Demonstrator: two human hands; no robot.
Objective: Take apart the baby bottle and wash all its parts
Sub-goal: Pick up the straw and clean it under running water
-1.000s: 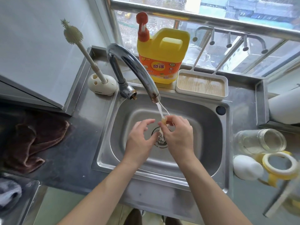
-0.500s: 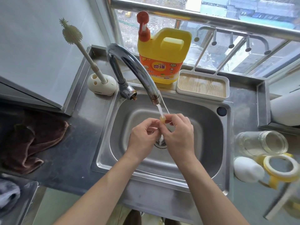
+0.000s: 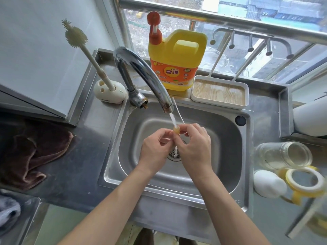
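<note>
Over the sink [image 3: 221,147], my left hand [image 3: 155,147] and my right hand [image 3: 194,147] meet fingertip to fingertip under the running water [image 3: 173,120]. Between them they pinch a small amber bottle part [image 3: 176,129], right in the stream. A thin white stick [image 3: 177,112] rises from my right hand's fingers towards the spout; its lower end is hidden. On the counter to the right lie the clear glass bottle body [image 3: 283,155] on its side, the yellow collar ring [image 3: 304,181] with handles, and a white dome cap [image 3: 269,183].
The chrome faucet [image 3: 141,76] arches over the basin from the back left. Behind it stand a yellow detergent jug [image 3: 177,61], a white tray [image 3: 219,91] and a bottle brush in its holder [image 3: 109,92]. A brown cloth [image 3: 33,151] lies on the left counter.
My left hand's fingers have closed in on the amber part, which my right hand held alone before. Both hands have risen a little towards the spout.
</note>
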